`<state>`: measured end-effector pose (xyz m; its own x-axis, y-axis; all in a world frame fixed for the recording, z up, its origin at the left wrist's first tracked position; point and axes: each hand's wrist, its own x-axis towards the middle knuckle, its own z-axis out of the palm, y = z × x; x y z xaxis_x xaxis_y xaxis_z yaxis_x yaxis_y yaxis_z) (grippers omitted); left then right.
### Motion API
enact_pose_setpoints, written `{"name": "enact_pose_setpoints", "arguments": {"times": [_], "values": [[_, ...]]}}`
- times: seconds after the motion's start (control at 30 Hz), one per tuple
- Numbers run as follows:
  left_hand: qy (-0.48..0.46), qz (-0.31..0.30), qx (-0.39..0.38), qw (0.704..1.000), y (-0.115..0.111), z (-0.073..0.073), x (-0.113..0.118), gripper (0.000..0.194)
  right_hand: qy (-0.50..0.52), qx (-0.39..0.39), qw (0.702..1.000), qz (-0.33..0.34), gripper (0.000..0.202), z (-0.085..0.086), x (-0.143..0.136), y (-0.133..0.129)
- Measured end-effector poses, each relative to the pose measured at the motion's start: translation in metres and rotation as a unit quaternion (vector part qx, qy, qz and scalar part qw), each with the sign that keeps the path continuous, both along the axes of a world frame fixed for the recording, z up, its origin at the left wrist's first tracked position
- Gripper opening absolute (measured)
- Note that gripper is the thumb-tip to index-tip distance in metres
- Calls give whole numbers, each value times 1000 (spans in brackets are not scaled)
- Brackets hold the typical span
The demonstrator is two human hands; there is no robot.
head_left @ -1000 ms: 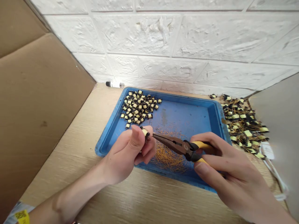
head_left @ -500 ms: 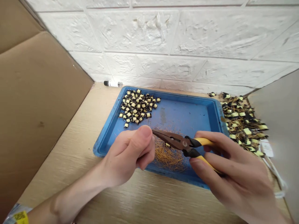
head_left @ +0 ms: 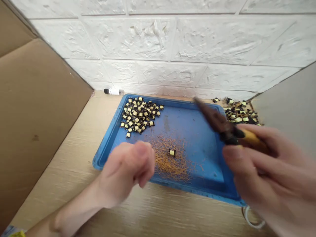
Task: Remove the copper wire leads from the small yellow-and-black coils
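My left hand (head_left: 128,168) is closed over the front left of the blue tray (head_left: 106,138); whatever its fingers hold is hidden. At the right, my right hand (head_left: 266,168) grips the yellow-handled pliers (head_left: 214,118), whose blurred jaws point up and left over the tray. Many small black-and-yellow parts (head_left: 140,114) are heaped in the tray's back left. Thin copper-coloured wire pieces (head_left: 172,168) lie scattered near its front, with a single black-and-yellow part (head_left: 172,152) on top of them.
More parts with long wires (head_left: 238,113) are piled right of the tray. A small black-capped tube (head_left: 113,91) lies behind it, by the white brick wall (head_left: 148,39). Cardboard (head_left: 37,108) stands at the left. A white loop (head_left: 254,219) shows at the lower right.
The pliers have moved away from my left hand, to the right and up, with my right hand. My left hand stays closed. The view has shifted slightly.
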<state>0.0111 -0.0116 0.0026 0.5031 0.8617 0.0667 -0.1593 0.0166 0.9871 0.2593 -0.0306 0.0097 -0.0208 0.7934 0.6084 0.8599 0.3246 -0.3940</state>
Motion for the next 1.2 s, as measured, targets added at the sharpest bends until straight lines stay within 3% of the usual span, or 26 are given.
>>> {"name": "enact_pose_setpoints", "arguments": {"times": [0.07, 0.13, 0.47, 1.2], "values": [[-47, 40, -47, 997, 7, 3, -1, 64, -4, 28, 995, 96, 31, -3, -2, -1], [-63, 51, -68, 994, 12, 5, -2, 65, -9, 19, 991, 135, 31, -5, -6, -1], [-72, 8, -80, 994, 11, -1, 0, 64, -53, -8, 986, 156, 34, -4, -1, -7], [-52, -32, -95, 994, 6, -4, -2, 68, -47, -10, 990, 130, 24, -6, -11, -8]]}}
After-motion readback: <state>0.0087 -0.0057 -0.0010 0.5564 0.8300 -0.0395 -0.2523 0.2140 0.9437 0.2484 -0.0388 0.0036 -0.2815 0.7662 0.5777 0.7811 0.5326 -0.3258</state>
